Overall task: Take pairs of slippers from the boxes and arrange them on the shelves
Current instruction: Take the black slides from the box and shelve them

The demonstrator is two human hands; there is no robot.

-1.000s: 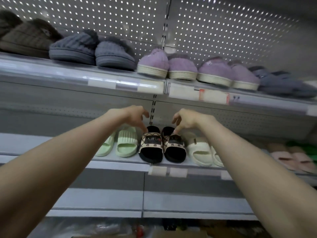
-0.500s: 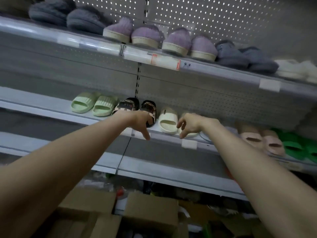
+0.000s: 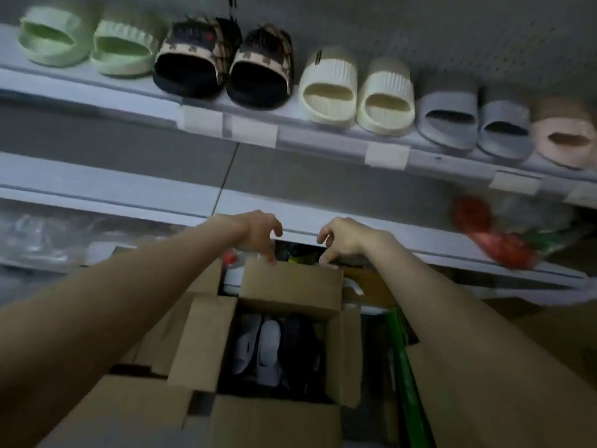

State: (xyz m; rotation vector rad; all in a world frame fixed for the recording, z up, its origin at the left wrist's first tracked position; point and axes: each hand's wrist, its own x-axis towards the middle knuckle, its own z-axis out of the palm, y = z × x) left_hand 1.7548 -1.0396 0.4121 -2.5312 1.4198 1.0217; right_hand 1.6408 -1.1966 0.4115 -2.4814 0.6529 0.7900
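Two levels of a white metal shop rack fill the upper half of the view, backed by a grey perforated panel. On the upper shelf slippers stand in a row, toes to the front: a pale green pair at the left, just beside it a black pair with beige checked straps, then a cream pair, a grey-blue pair and one pink slipper cut by the right edge. Blank label holders hang along the shelf's front lip. The lower shelf shows only as a pale front strip. Beneath it lie clear plastic bags at the left and a blurred red and green packet at the right.

Below the rack stands an open cardboard box, its flaps spread outward. Inside lie grey slippers with dark slippers packed just beside them. More cardboard surrounds it, and a green strip runs down its right side.

Both bare arms reach forward over the box. The left hand and the right hand hang side by side above the far flap, apart from each other, palms down, fingers loosely curled and pointing downward. Neither holds anything. The lowest fingertips come down to the flap's top edge; whether they touch the cardboard cannot be told.
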